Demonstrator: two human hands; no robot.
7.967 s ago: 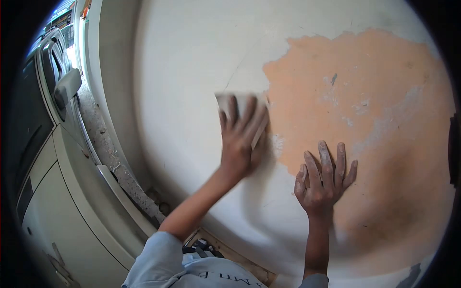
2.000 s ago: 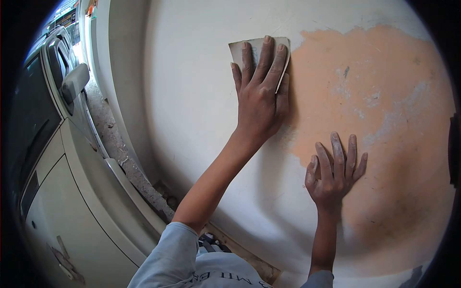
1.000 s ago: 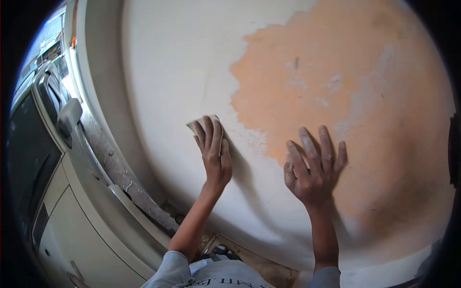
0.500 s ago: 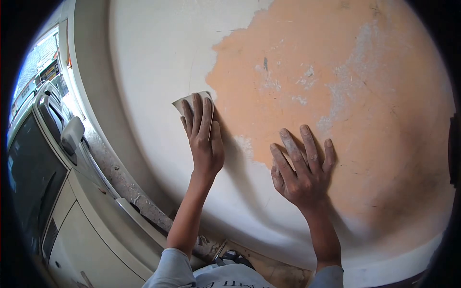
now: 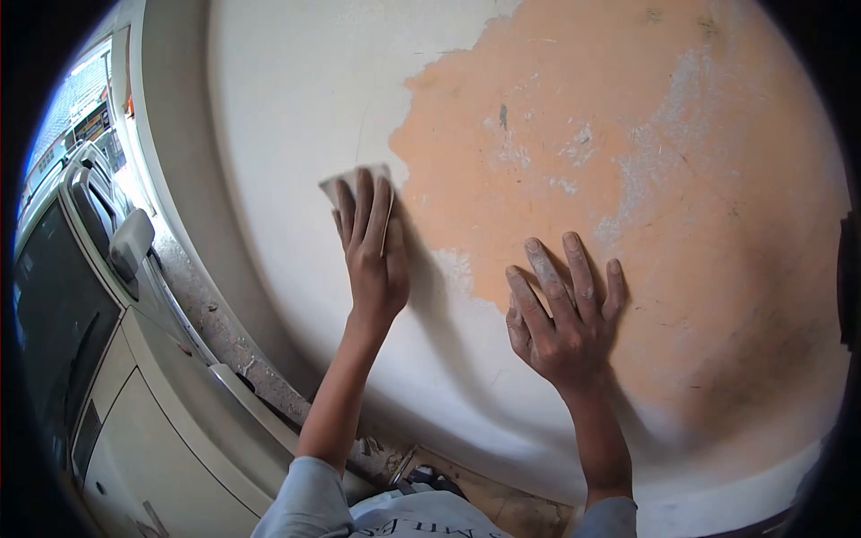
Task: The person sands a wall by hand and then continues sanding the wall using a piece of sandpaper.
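Observation:
My left hand (image 5: 369,242) presses a folded sheet of greyish paper (image 5: 334,186) against the white part of the wall (image 5: 287,134), close to the ragged border of a peach-coloured patch (image 5: 538,99). The sheet lies under the fingers, with one edge showing beside the palm. My right hand (image 5: 569,314) rests on the lower part of the peach patch, fingers spread and dusty, holding nothing. Pale scraped marks show on the patch above it.
A light-coloured vehicle (image 5: 161,430) with a side mirror (image 5: 132,242) stands close on the left. Between it and the wall runs a strip of rough, littered ground (image 5: 215,314). Feet in dark footwear (image 5: 435,480) show at the bottom.
My left hand has shifted slightly left and up with the paper, and looks a little blurred. My right hand has stayed in nearly the same place on the wall.

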